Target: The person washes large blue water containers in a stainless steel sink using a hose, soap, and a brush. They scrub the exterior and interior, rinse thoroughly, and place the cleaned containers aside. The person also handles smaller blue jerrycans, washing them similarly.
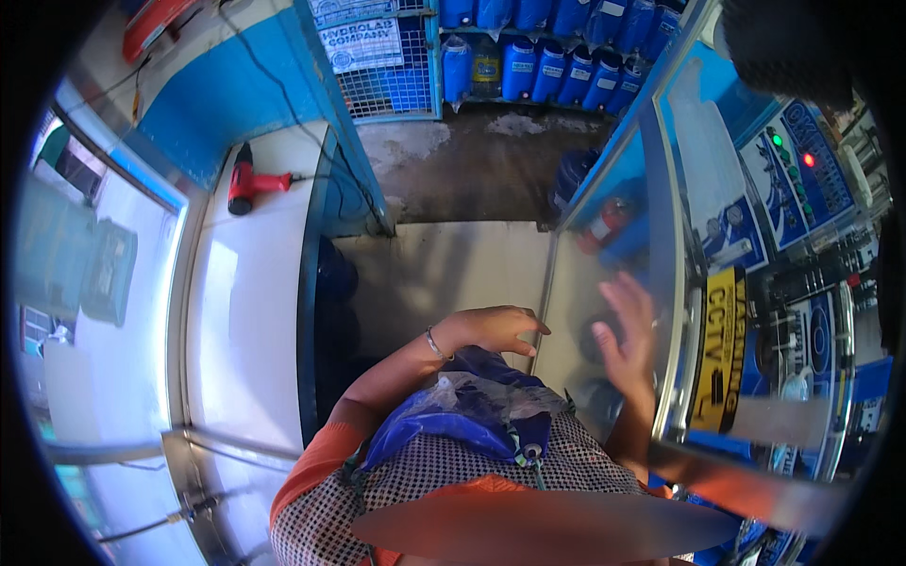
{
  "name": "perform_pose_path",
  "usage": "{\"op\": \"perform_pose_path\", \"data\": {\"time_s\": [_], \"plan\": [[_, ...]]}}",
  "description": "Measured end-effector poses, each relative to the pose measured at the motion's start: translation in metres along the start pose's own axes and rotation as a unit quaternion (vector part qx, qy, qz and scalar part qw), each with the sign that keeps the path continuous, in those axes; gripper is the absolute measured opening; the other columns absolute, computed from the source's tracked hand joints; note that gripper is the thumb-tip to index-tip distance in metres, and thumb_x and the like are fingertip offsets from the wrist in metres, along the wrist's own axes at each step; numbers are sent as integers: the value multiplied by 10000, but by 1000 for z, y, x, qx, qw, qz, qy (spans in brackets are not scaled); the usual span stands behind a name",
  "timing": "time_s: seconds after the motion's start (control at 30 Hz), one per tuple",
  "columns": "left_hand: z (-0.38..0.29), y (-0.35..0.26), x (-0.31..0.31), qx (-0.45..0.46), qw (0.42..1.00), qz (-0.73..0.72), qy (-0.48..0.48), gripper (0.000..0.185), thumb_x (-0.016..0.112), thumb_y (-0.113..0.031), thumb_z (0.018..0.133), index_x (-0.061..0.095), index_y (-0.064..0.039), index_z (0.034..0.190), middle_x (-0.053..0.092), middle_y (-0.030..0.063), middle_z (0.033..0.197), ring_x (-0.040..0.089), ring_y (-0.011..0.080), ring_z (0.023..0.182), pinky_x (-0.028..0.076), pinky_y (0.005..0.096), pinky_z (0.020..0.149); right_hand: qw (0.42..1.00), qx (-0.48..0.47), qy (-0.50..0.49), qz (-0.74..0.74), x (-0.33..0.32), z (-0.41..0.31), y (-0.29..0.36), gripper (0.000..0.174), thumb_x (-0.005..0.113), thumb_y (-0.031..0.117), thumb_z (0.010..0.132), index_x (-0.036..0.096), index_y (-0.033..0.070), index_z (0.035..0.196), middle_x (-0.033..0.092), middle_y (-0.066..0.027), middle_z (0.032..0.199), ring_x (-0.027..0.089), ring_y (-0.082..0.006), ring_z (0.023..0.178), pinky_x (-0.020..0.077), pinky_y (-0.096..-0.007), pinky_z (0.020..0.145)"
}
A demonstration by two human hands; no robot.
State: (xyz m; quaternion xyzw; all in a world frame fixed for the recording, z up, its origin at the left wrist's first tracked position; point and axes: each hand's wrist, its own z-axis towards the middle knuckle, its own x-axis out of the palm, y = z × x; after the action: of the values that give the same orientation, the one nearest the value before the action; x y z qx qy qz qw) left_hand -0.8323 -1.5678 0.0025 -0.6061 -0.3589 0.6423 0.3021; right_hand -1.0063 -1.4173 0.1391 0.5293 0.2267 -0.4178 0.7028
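Note:
My left hand (492,329), with a metal bracelet at the wrist, hovers in front of my waist. Its fingers are apart and bent, and nothing is in them. To the right, my right hand (630,336) is raised beside a glass panel (655,198), fingers spread and also holding nothing. Whether it touches the glass I cannot tell. Below both hands, a blue plastic apron (439,428) with clear film over it covers the front of my checkered garment (417,474).
A red corded heat gun (248,182) lies on the white counter (248,304) at left. Blue water containers (520,67) fill shelves ahead, past a wire-mesh door (389,92). On the right are a lit control panel (800,170) and a yellow warning sign (718,350).

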Motion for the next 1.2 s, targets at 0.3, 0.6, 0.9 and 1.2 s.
{"op": "perform_pose_path", "data": {"time_s": [0.3, 0.6, 0.9, 1.2], "plan": [[86, 82, -191, -37, 993, -107, -31, 478, 624, -281, 929, 509, -85, 1349, 564, 148, 1319, 550, 299, 1210, 449, 417, 991, 985, 100, -115, -81, -38, 56, -89, 347, 608, 202, 920, 618, 10, 1208, 458, -221, 1376, 476, -370, 1261, 402, -478, 1034], [232, 152, -261, 53, 991, 3, 126, 488, 639, -303, 915, 521, -62, 1323, 564, 178, 1261, 570, 329, 1136, 460, 408, 954, 934, 204, -236, -173, -11, 140, -76, 359, 636, 225, 899, 624, 39, 1206, 450, -217, 1371, 465, -375, 1275, 390, -488, 1032], [290, 271, -409, 100, 966, 65, 228, 508, 668, -290, 866, 541, -35, 1287, 563, 215, 1219, 556, 371, 1120, 446, 426, 960, 742, 241, -385, -492, 18, 312, -83, 316, 595, 90, 904, 635, 82, 1217, 428, -201, 1419, 423, -375, 1320, 423, -510, 1035], [316, 373, -492, 73, 981, 14, 181, 523, 654, -316, 855, 552, -30, 1281, 591, 212, 1188, 554, 369, 1130, 436, 422, 980, 794, 225, -317, -466, 47, 468, -86, 380, 563, -28, 826, 644, 83, 1181, 399, -204, 1429, 409, -389, 1331, 421, -551, 1039]]}}
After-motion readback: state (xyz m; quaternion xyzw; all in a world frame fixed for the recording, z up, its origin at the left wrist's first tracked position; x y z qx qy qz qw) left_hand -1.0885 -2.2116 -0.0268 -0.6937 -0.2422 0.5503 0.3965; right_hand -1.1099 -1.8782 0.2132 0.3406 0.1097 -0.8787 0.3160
